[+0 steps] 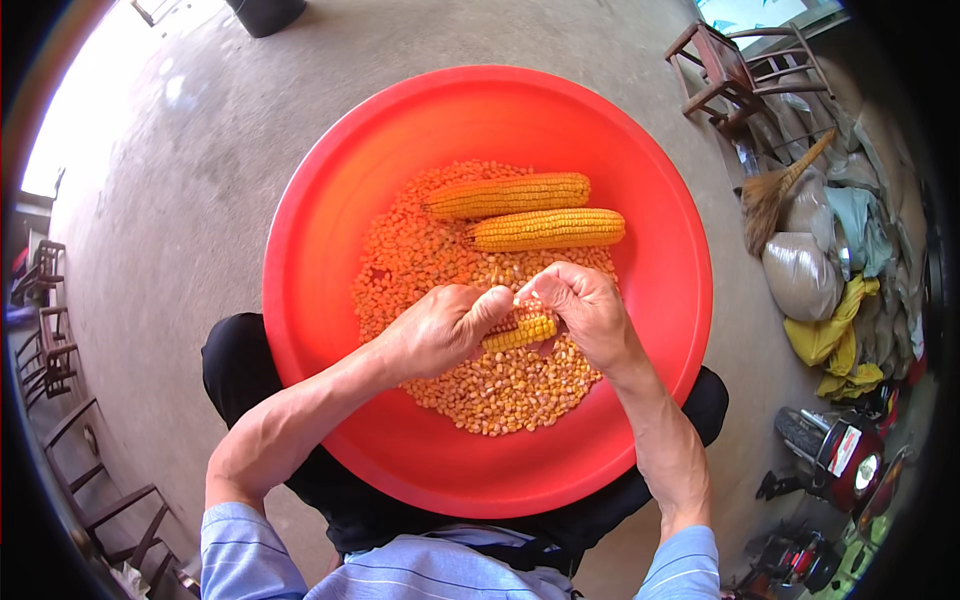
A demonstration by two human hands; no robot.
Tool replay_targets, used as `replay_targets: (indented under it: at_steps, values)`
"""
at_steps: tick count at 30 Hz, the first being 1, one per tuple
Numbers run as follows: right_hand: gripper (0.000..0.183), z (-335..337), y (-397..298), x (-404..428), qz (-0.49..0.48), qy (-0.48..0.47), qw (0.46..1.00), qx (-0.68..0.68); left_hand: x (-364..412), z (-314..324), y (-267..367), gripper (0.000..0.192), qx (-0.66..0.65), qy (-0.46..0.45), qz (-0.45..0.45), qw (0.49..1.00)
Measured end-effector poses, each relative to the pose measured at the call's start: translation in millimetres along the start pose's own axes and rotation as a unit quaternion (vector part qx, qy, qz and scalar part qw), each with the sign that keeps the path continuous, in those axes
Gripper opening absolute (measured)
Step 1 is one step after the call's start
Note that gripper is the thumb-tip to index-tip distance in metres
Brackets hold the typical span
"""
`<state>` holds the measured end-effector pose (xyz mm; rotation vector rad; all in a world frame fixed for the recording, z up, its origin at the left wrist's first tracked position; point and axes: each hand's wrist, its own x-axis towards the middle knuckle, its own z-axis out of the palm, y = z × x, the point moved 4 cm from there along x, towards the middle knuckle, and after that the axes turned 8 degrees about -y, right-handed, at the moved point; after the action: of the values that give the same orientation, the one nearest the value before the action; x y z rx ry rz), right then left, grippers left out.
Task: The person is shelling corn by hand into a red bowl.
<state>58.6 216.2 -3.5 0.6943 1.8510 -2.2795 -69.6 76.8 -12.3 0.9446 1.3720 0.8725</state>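
Both my hands grip one partly shelled corn cob above a heap of loose kernels. My left hand is wrapped around its left end, thumb on top. At the other end, my right hand has its thumb and bent fingers pressed against the cob. Kernels still line its lower side, while the upper side shows bare pinkish sockets. Loose corn kernels cover the middle of a wide red plastic basin. Beyond my hands, two full yellow cobs, one farther and one nearer, lie side by side on the kernels.
The basin sits before me between my dark-trousered knees. To the right are a wooden chair, a straw broom, filled sacks and a motorcycle. Wooden chairs line the left side; a black bucket stands far ahead.
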Motion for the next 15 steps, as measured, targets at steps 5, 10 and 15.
replay_targets:
  at_steps: [5, 10, 15]
  values:
    - [0.033, 2.6, -10.3, -2.4, -0.019, -0.046, 0.996, 0.072, 1.3, -4.7, -2.5, 0.08, -0.016, -0.01, -0.052, 0.998]
    - [0.027, 2.1, -6.0, -2.6, -0.018, -0.064, 0.998, 0.019, 4.0, -5.4, -13.3, 0.083, -0.018, -0.017, -0.037, 0.999]
    - [0.022, 3.7, -3.0, 1.8, -0.066, 0.001, 0.995, -0.075, 1.6, -2.1, 9.4, 0.08, 0.203, 0.042, -0.003, 0.978]
